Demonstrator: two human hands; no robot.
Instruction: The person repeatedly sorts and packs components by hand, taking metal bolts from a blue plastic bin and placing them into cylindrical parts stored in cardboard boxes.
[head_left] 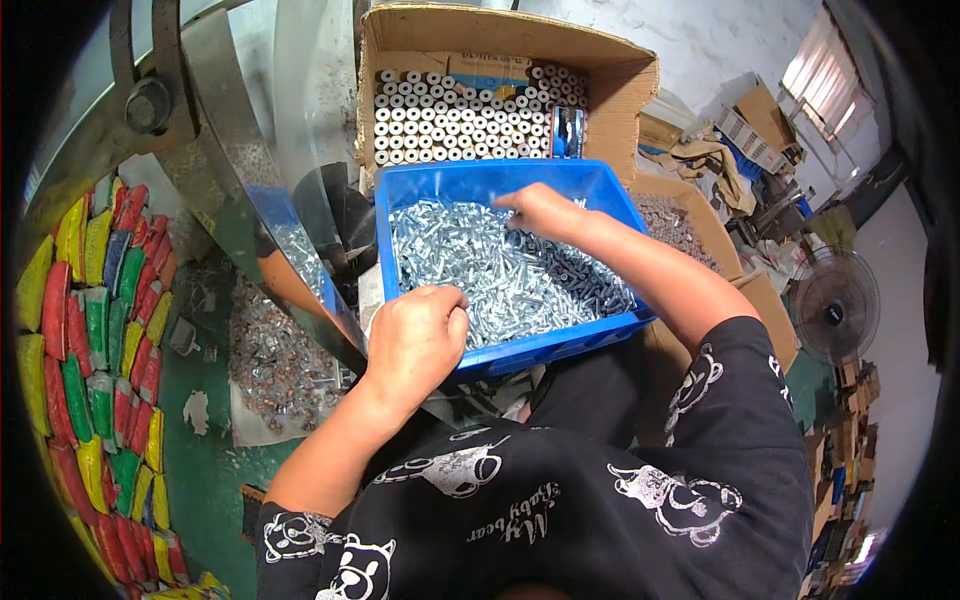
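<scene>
- Your left hand (415, 335) is at the near left corner of the blue bin (560, 341). Its fingers are curled in like a fist. I cannot tell if a small piece is hidden inside.
- Your right hand (545, 212) is over the bin, closer to the far edge than the near edge. One finger points out to the left and the others are bent. I cannot tell if they hold anything.
- The shiny metal pieces (470, 265) are in the bin. They make a big, messy heap that reaches from the left wall to the right wall.
- Just past the bin's far edge is a cardboard box (520, 32). It has lots of white round things (410, 128) with dark middles, in rows. A small dark blue box (567, 132) stands at their right end.
- By the bin's left edge, a long bent metal strip (285, 250) slopes down.
- Past the bin's right edge is another open carton (722, 245), with little brown bits (675, 222) in it.
</scene>
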